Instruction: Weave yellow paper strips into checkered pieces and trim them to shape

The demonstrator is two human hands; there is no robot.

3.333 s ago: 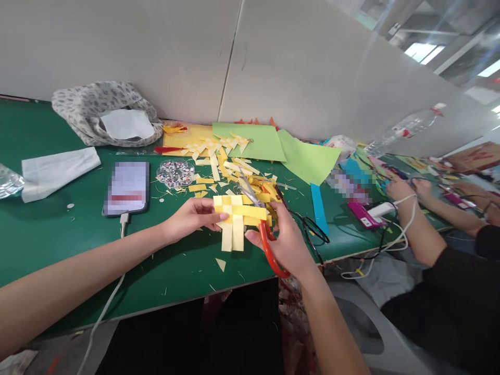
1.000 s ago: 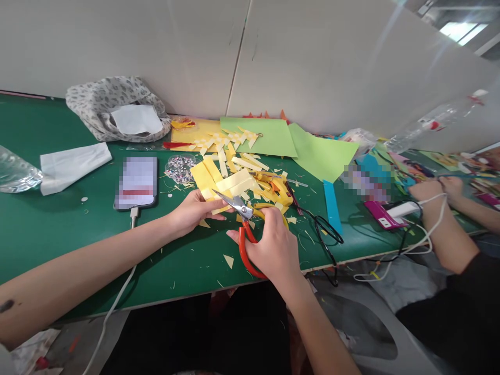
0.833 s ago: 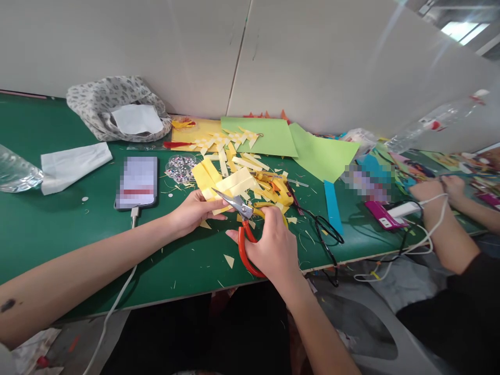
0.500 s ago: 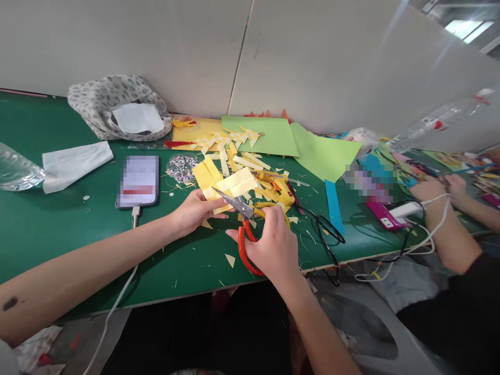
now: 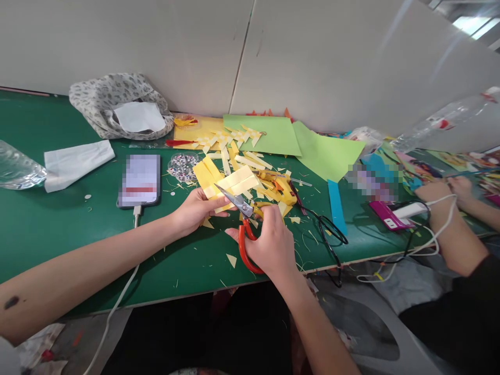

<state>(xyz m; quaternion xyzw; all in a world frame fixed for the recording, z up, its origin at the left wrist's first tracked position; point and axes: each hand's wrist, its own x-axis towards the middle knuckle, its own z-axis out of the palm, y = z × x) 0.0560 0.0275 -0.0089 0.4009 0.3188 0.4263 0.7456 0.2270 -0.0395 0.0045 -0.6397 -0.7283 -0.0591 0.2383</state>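
Observation:
Pinched in my left hand (image 5: 197, 212) is a woven piece of yellow and cream paper strips (image 5: 238, 179). My right hand (image 5: 271, 242) grips the red-handled scissors (image 5: 247, 250), whose blades lie across the lower edge of the paper, close to my left fingertips. Whether the blades are cutting into it I cannot tell. Behind the piece, a yellow hot glue gun (image 5: 287, 192) lies among loose yellow strips and offcuts. Farther back, a braided paper fish-bone shape (image 5: 230, 138) with a red tassel rests on green paper (image 5: 265, 130).
A charging phone (image 5: 140, 179) lies at left, near a patterned cloth bag (image 5: 117, 104) and a plastic bottle (image 5: 19, 169). A black cord (image 5: 328, 229) and a purple power strip (image 5: 388, 216) are at right. Beyond them a co-worker's hands (image 5: 441, 195) are busy.
Both hands keep nearly the same pose on the paper and scissors. The whole view has shifted slightly, with the things on the table appearing a little farther right.

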